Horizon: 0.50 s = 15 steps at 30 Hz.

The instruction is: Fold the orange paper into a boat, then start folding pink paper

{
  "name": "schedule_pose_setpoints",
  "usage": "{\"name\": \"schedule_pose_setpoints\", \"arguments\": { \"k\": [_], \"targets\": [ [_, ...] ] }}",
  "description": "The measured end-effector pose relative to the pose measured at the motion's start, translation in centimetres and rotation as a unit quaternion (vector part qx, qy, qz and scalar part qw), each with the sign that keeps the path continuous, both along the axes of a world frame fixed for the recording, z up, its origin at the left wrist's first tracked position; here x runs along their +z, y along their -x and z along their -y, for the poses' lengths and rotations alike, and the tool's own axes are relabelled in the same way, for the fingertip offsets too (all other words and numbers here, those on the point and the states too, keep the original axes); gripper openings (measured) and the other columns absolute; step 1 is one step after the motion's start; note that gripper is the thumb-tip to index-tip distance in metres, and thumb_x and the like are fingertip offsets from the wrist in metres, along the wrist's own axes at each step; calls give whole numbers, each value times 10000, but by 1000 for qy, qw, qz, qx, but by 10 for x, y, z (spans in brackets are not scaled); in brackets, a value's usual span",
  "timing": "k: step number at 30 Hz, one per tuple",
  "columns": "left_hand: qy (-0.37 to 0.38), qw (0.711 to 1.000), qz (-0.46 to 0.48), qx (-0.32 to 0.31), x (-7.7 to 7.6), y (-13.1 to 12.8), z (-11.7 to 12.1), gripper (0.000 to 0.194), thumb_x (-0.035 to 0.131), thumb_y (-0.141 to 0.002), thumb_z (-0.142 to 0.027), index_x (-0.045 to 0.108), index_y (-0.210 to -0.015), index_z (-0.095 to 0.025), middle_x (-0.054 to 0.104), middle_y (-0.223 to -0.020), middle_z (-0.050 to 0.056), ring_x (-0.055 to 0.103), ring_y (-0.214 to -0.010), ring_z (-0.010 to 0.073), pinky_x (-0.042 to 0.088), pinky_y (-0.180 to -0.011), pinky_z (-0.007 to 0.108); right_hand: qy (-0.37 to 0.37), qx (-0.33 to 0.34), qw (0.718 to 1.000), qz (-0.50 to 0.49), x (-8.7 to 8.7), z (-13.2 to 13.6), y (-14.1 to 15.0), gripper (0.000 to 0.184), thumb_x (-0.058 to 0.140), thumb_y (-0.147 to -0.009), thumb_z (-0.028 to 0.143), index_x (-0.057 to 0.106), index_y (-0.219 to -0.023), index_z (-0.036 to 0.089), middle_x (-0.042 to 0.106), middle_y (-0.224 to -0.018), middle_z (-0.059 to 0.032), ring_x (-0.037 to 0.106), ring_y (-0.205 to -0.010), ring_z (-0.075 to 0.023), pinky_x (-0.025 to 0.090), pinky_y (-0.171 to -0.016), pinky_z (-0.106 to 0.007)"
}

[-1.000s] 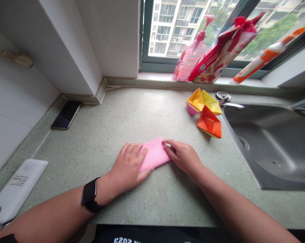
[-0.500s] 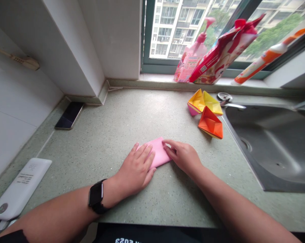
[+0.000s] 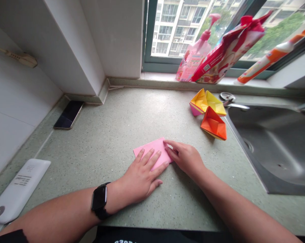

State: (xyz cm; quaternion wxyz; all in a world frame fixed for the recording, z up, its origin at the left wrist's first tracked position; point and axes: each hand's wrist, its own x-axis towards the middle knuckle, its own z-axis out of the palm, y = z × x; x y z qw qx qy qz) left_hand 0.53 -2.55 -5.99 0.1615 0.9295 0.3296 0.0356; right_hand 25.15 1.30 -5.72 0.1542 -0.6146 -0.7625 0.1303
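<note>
A folded piece of pink paper point(image 3: 157, 143) lies flat on the speckled counter point(image 3: 122, 118) in front of me. My left hand point(image 3: 142, 175) rests on it, palm down, with the fingers spread across its lower and middle part; a black watch point(image 3: 99, 197) is on that wrist. At the paper's right edge, my right hand point(image 3: 186, 157) has its thumb and index finger bent close together, holding the edge; its other fingers are curled out of sight. Farther back on the right are folded paper pieces: a yellow one point(image 3: 208, 103) and an orange one point(image 3: 213, 125).
To the right is a steel sink point(image 3: 271, 141) with a tap point(image 3: 238, 106). A phone point(image 3: 68, 114) and a white power bank point(image 3: 22, 189) lie on the left. On the windowsill stand a pink pump bottle point(image 3: 194, 60), a red pouch point(image 3: 225, 55) and an orange-white tube point(image 3: 266, 62).
My left hand has slid rightward over the pink paper and its fingers have spread, baring the paper's left corner. The right hand stays at the right edge. The view has shifted slightly.
</note>
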Motion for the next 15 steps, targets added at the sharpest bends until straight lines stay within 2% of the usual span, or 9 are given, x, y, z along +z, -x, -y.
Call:
{"name": "schedule_pose_setpoints", "arguments": {
  "k": [8,15],
  "targets": [
    [8,1000,-12,2,3,0,1,666,413,-1159,-577,333,-1754,-287,317,-1815,153,259,-1690,400,145,-1364,662,10,22,999,-48,4,3,-4,314,595,-1063,382,827,-1249,284,836,-926,-32,731,-724,-187,534,-707,-309],
    [10,1000,-16,5,2,1,2,668,399,-1162,-587,313,-1760,-301,265,-1833,153,231,-1701,398,135,-1362,669,14,16,999,-26,0,4,-3,310,625,-1054,386,819,-1279,299,845,-1012,-40,756,-810,-213,539,-723,-325]
  ]
}}
